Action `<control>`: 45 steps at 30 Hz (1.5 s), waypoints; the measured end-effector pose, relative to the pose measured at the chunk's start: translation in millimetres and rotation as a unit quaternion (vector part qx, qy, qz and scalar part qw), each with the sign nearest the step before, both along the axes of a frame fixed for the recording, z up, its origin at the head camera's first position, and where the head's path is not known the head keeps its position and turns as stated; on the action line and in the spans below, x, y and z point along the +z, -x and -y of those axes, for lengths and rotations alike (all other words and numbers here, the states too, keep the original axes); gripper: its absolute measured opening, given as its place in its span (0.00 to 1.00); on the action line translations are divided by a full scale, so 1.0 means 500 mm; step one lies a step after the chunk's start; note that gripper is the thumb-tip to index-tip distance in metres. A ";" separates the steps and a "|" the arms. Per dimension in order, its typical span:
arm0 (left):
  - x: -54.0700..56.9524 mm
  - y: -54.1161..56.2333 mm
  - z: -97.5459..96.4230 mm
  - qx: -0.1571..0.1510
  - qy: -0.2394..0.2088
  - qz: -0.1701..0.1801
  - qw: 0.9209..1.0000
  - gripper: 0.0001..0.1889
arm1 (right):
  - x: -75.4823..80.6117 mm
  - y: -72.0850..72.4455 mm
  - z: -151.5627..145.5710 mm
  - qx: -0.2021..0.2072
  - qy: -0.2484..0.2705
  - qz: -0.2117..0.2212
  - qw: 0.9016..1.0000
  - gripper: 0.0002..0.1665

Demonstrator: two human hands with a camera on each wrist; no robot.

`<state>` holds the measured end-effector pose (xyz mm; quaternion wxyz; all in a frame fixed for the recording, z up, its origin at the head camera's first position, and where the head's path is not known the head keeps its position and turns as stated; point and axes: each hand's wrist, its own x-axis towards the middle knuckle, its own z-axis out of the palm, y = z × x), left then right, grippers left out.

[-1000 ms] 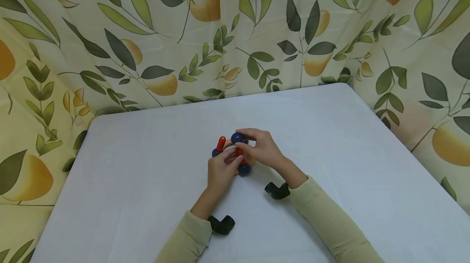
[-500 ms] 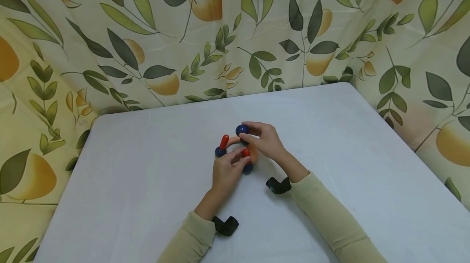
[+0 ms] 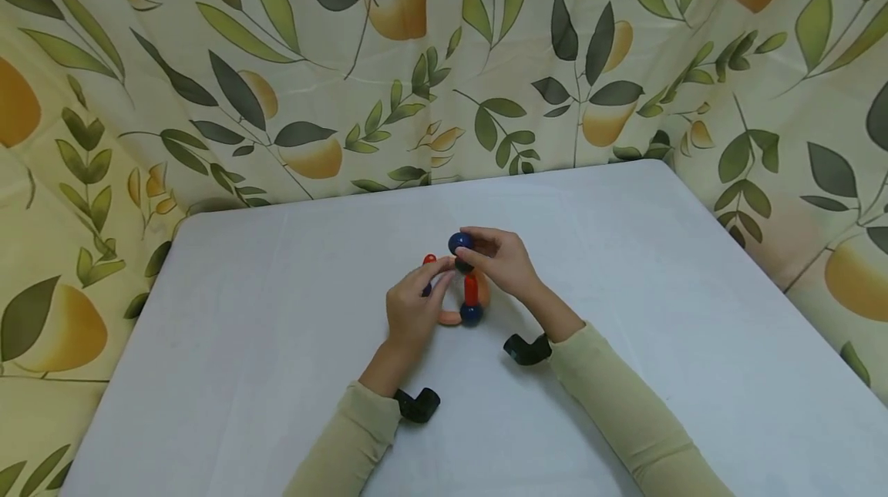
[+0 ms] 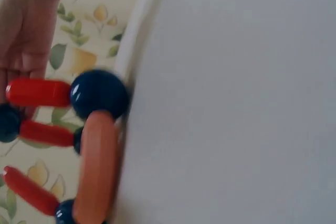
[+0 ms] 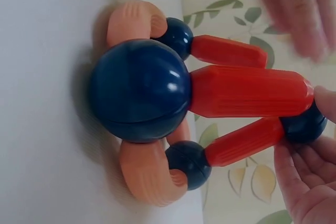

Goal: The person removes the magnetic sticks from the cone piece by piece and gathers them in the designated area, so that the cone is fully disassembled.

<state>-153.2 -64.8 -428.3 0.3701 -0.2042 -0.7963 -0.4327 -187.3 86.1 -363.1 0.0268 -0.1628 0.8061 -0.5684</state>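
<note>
A magnetic ball-and-rod toy stands on the white table. Curved orange rods (image 5: pixel 149 174) join blue balls (image 5: pixel 139 90) into a ring, with red rods (image 3: pixel 471 290) rising from the balls. My right hand (image 3: pixel 502 258) pinches an upper blue ball (image 3: pixel 460 242) between thumb and fingers; in the right wrist view this ball sits at the end of a tilted red rod (image 5: pixel 244 142). My left hand (image 3: pixel 412 304) hovers at the ring's left side, covering part of it. Its fingers look extended and blurred in the right wrist view, with nothing seen in them.
The white table (image 3: pixel 291 312) spreads around the toy on all sides. A leaf-and-fruit patterned curtain (image 3: pixel 388 119) hangs behind and beside it. Black angled devices (image 3: pixel 418 404) sit at both wrists, close above the tabletop.
My left hand has let go of the front red rod and drawn left; that rod now stands on its ball by itself. My right hand has risen slightly with the blue ball.
</note>
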 end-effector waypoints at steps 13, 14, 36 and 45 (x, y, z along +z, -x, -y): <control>0.007 0.090 0.025 -0.057 0.022 0.212 0.975 0.20 | -0.052 0.026 -0.006 -0.004 0.042 0.015 0.999 0.24; 0.007 0.094 0.022 -0.063 0.019 0.214 0.975 0.18 | -0.054 0.027 -0.007 -0.004 0.046 0.012 0.999 0.24; 0.026 0.108 -0.002 -0.055 0.014 0.287 0.956 0.12 | -0.056 0.066 -0.039 -0.101 0.036 0.043 0.993 0.26; 0.031 0.107 -0.004 -0.047 0.008 0.297 0.954 0.12 | -0.101 0.128 -0.071 -0.105 -0.025 0.044 0.993 0.26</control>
